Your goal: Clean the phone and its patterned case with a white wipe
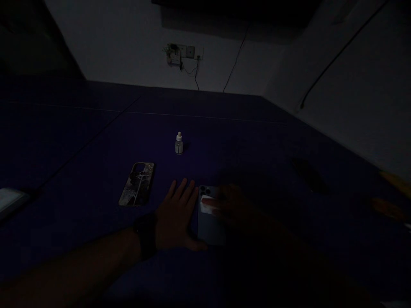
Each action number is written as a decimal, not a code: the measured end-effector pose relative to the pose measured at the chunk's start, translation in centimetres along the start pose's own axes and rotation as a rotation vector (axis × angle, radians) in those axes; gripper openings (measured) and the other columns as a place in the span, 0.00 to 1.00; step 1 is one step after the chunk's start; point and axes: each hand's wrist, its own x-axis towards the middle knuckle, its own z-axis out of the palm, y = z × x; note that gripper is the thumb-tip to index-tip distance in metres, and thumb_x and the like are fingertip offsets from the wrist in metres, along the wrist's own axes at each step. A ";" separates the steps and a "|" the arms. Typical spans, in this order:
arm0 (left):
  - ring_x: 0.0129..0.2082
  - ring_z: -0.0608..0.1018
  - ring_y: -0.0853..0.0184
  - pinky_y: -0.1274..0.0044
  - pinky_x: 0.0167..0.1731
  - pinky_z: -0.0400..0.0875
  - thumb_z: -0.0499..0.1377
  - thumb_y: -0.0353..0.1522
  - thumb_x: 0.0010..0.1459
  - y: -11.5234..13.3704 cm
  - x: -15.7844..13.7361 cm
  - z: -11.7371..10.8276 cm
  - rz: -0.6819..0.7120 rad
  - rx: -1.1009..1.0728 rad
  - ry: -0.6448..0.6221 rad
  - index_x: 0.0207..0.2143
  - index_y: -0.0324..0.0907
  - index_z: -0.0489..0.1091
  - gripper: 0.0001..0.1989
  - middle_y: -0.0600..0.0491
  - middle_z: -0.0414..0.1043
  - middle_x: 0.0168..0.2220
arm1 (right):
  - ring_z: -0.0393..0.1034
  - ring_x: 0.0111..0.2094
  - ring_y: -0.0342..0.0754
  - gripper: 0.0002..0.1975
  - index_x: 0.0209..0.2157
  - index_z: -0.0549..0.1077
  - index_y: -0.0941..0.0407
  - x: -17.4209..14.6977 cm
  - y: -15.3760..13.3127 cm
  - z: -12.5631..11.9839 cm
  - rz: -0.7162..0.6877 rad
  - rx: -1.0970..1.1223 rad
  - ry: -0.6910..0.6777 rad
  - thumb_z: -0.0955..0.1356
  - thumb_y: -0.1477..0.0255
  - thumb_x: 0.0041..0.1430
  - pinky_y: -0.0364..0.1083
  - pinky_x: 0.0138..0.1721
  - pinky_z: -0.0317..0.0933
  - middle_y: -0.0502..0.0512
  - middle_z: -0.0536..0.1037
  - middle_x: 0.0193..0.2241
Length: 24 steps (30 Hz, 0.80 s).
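Note:
A smartphone (210, 230) lies back up on the dark blue surface, its camera lenses at the far end. My left hand (176, 218) rests flat along the phone's left side, fingers stretched out and thumb near its lower edge. In dim light, my right hand (233, 205) presses a white wipe (207, 205) onto the upper back of the phone; shadow hides part of that hand. To the left of my left hand lies a patterned phone case (137, 186). Beyond the hands stands a small dropper bottle (179, 145) with a white cap.
A dark flat object (308, 175) lies on the right. At the left edge is a pale packet-like item (12, 201). Yellow and orange items (390, 209) sit at the far right, hard to make out. Wall sockets (189, 52) with cables are at the back.

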 end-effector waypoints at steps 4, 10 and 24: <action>0.70 0.47 0.34 0.46 0.66 0.38 0.52 0.73 0.37 0.0 0.0 0.2 0.000 0.008 0.022 0.69 0.29 0.49 0.72 0.30 0.43 0.71 | 0.65 0.46 0.57 0.20 0.59 0.72 0.48 0.1 -0.6 -0.2 0.004 -0.037 0.013 0.66 0.66 0.68 0.59 0.48 0.61 0.61 0.72 0.48; 0.70 0.48 0.34 0.45 0.66 0.40 0.52 0.72 0.40 0.0 -0.1 0.3 0.023 0.015 0.058 0.70 0.31 0.48 0.69 0.32 0.45 0.71 | 0.66 0.46 0.54 0.16 0.56 0.74 0.46 -1.9 2.3 -1.4 0.049 0.009 0.005 0.66 0.66 0.68 0.55 0.48 0.63 0.58 0.73 0.47; 0.70 0.49 0.34 0.44 0.65 0.40 0.51 0.73 0.39 0.0 0.1 0.1 0.016 0.028 0.024 0.70 0.29 0.48 0.70 0.30 0.45 0.71 | 0.68 0.42 0.51 0.26 0.63 0.67 0.45 -2.1 2.3 -1.0 0.057 0.050 -0.175 0.63 0.77 0.66 0.53 0.46 0.59 0.56 0.77 0.43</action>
